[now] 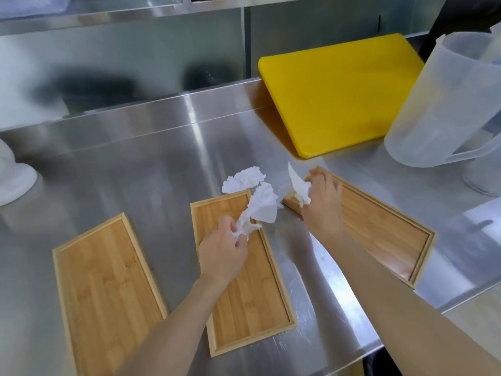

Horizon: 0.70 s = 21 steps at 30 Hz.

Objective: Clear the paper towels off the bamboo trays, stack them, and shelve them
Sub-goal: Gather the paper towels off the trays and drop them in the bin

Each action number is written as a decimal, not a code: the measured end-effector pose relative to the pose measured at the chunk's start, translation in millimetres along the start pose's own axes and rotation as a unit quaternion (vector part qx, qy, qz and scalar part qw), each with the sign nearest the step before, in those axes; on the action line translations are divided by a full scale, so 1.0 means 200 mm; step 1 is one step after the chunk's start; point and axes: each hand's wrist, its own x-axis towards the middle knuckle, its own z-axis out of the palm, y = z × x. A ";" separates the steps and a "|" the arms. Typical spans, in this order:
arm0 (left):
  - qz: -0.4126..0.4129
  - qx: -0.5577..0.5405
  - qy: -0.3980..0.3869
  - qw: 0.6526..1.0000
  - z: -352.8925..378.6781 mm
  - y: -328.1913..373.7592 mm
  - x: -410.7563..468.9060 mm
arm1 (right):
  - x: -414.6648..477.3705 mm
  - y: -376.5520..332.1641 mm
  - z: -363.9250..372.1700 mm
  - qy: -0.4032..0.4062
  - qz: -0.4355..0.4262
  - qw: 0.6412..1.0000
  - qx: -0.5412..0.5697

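Observation:
Three bamboo trays lie on the steel counter: a left tray (108,289), a middle tray (260,302) and a right tray (385,229). My left hand (222,251) hovers over the middle tray's far half, shut on a crumpled white paper towel (261,206). Another crumpled paper towel (244,179) lies on the counter just beyond that tray's far edge. At the right tray's far left corner, my right hand (322,202) is shut on a second white towel (298,184). The left tray holds nothing.
A yellow cutting board (341,96) leans at the back right. A translucent plastic pitcher (444,104) stands at the right, with another container (482,177) beside it. A white object (13,180) sits at the left edge. A steel shelf (122,12) runs overhead.

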 end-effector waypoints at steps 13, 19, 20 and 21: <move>-0.036 0.083 0.028 0.996 -0.16 0.00 0.37 | 0.05 -0.18 0.15 -0.186 0.032 0.982 -0.005; -0.023 0.200 -0.034 0.979 -0.09 -0.01 0.59 | 0.02 -0.17 0.28 -0.253 -0.005 0.967 -0.027; -0.016 0.211 -0.044 0.976 -0.08 0.00 0.62 | 0.01 -0.16 0.30 -0.246 -0.015 0.968 -0.037; -0.011 0.220 -0.054 0.974 -0.06 0.00 0.64 | 0.01 -0.14 0.32 -0.237 -0.029 0.970 -0.049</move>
